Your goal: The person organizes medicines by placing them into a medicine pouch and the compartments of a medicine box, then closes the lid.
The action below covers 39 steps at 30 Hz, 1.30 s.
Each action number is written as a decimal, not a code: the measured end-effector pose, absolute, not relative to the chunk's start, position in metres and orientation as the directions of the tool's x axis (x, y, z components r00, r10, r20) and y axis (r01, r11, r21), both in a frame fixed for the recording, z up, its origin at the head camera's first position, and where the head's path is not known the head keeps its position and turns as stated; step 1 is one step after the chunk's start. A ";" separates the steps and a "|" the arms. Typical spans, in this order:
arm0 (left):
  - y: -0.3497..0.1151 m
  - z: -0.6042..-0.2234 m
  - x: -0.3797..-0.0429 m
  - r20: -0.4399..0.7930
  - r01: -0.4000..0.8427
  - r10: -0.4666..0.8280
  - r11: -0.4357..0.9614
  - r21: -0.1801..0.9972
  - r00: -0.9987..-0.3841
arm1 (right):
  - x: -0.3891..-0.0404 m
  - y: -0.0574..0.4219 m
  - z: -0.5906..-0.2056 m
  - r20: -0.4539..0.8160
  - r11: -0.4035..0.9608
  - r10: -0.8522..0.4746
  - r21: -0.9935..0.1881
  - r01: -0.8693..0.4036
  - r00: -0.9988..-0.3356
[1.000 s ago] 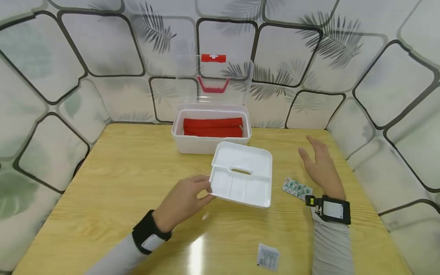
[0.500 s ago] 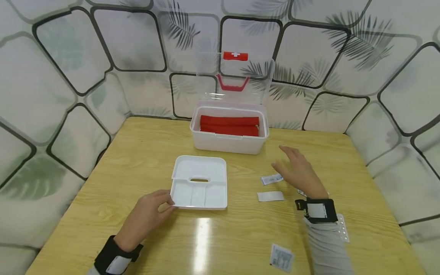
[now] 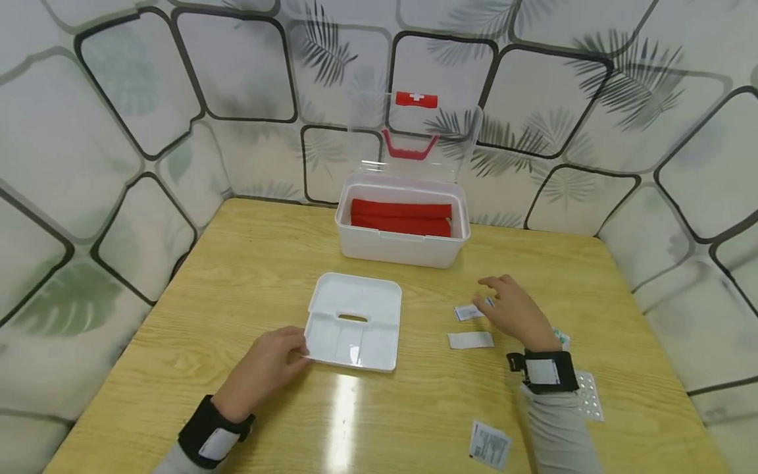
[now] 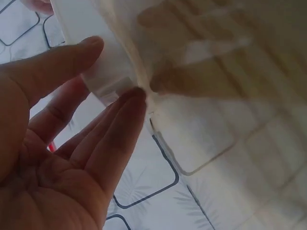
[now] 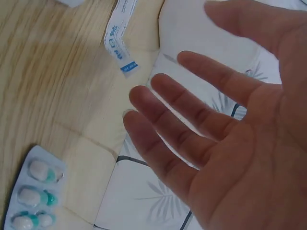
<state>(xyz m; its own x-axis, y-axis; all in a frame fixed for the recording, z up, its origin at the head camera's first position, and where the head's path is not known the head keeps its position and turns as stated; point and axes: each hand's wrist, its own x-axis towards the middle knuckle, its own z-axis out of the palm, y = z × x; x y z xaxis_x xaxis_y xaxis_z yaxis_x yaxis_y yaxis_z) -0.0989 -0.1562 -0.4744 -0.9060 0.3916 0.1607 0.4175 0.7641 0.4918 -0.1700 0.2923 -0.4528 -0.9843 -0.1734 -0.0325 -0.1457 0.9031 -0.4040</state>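
Note:
My left hand [image 3: 263,370] pinches the near left corner of a white compartment tray [image 3: 354,294], which lies on the wooden table. Close up in the left wrist view, thumb and fingertips meet at the tray's edge [image 4: 96,19]. On the other side, my right hand [image 3: 516,315] hovers, fingers relaxed and holding nothing, over a small printed strip packet [image 3: 468,312]. A plain white strip [image 3: 470,340] lies just nearer. In the right wrist view, a blister pack of green and white capsules [image 5: 36,191] lies beside the hand.
Behind the tray stands a white first-aid box [image 3: 397,248], its clear lid raised, with a red pouch [image 3: 403,218] inside. A silver blister pack [image 3: 589,395] lies partly under the right forearm. A square sachet [image 3: 489,445] is near the front. Patterned walls enclose the table's back.
The left hand has brought the tray leftward and down onto the table, uncovering the two strips. My right hand has moved left toward them. The head view has shifted slightly.

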 end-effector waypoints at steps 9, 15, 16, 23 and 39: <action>-0.178 -0.434 -0.136 -0.083 0.312 0.451 0.727 0.611 -0.889 | -0.168 0.298 -0.447 -0.111 0.905 -0.135 -0.418 -0.077 -0.985; -0.159 -0.429 -0.197 -0.079 0.320 0.420 0.787 0.528 -0.904 | -0.176 0.303 -0.460 -0.129 0.901 -0.136 -0.429 -0.069 -0.982; -0.154 -0.430 -0.206 -0.104 0.301 0.406 0.804 0.513 -0.908 | -0.177 0.304 -0.462 -0.135 0.899 -0.134 -0.432 -0.063 -0.982; -0.140 -0.443 -0.253 -0.250 0.211 0.343 0.874 0.438 -0.905 | -0.182 0.305 -0.470 -0.106 0.889 -0.083 -0.457 -0.025 -0.991; -0.136 -0.451 -0.260 -0.343 0.093 0.348 0.807 0.583 -0.872 | -0.169 0.256 -0.423 0.205 0.709 -0.253 -0.625 -0.325 -0.945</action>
<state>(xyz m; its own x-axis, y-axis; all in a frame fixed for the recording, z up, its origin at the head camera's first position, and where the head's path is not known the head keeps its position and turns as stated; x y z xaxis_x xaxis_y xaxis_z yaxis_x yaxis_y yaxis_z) -0.2598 -0.1357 -0.4508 -0.8725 0.3484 -0.3427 0.0930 0.8068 0.5834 -0.1690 0.2557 -0.4231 -0.9455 -0.2533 0.2048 -0.3255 0.7093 -0.6252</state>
